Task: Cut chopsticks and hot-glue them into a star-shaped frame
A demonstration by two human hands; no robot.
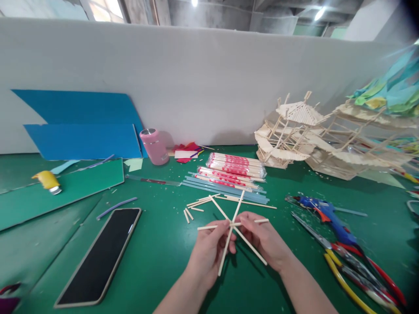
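Note:
Above the green table, both hands hold a star of crossed wooden sticks (250, 245), three sticks meeting near one centre. My left hand (209, 248) pinches it just left of the crossing, with one stick end pointing out to the left. On the other side, my right hand (258, 237) grips the same level stick between thumb and fingers. Just beyond the hands lie several loose long sticks (203, 200) and a few short cut pieces (186, 216). Behind them are blue-grey glue sticks (225, 192) and plastic-wrapped bundles of chopsticks (235, 165).
To the right lie a blue glue gun (330, 213), scissors (310, 231) and pliers with yellow handles (347, 283). A phone (98, 257) rests at left, near a yellow cutter (48, 181). Farther back stand a pink bottle (154, 147), blue boards (85, 139) and a stick-built pavilion model (294, 131).

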